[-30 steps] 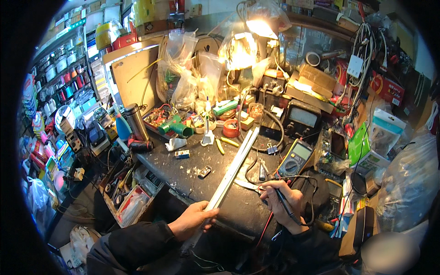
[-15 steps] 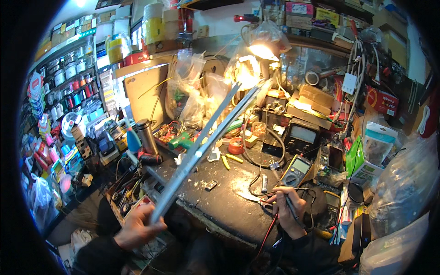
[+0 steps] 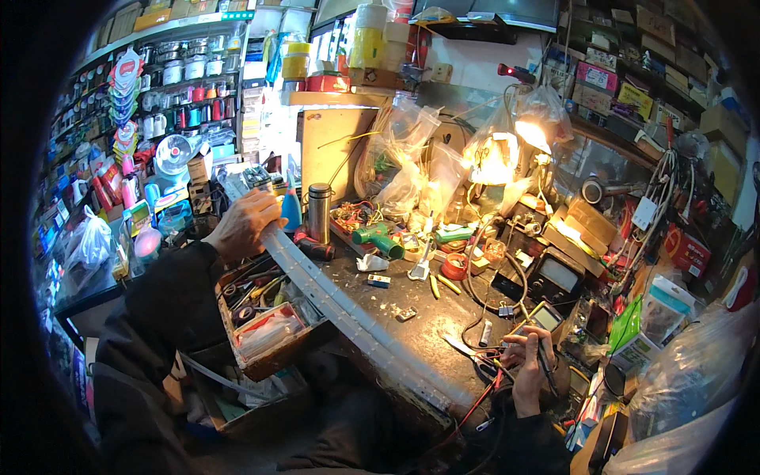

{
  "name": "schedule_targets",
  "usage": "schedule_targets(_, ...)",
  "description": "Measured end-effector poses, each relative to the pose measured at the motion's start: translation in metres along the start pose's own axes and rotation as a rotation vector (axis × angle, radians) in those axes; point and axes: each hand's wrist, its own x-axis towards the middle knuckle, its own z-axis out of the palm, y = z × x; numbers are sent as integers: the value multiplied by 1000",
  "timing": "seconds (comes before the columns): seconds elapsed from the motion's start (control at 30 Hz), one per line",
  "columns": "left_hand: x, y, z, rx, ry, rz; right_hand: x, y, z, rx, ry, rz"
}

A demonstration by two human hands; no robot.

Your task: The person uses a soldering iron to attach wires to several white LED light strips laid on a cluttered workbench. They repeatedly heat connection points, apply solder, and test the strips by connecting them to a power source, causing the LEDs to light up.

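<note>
Pale strip, lower end blurred; left grip clasps it, right grip pinches probe

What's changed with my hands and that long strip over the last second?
Your left hand has moved forward and left, near the steel flask, still gripping the long strip, which has swung from pointing toward the lamp to slanting right and back toward you. The view turned left. Your right hand still holds the dark probe near the multimeter.

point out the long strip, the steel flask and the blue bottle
long strip (image 3: 332,294): head view, middle of its length
steel flask (image 3: 319,218): head view, side of its body
blue bottle (image 3: 291,210): head view, its wide lower part
</note>
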Motion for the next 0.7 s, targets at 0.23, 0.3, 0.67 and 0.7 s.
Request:
schedule_targets(0.23, 83, 18, 58, -98, 37, 223, -1, -2, 3, -31, -181, -109)
schedule_targets(0.3, 114, 35, 81, -155, 102, 266, -1, -1, 3, -40, -159, -117)
schedule_targets(0.67, 247, 142, 266, -208, 79, 651, -4, -1, -7, -99, 89, -87)
schedule_targets(0.7, 253, 146, 284, -248, 50, 651, -5, -2, -7, -105, 97, -66)
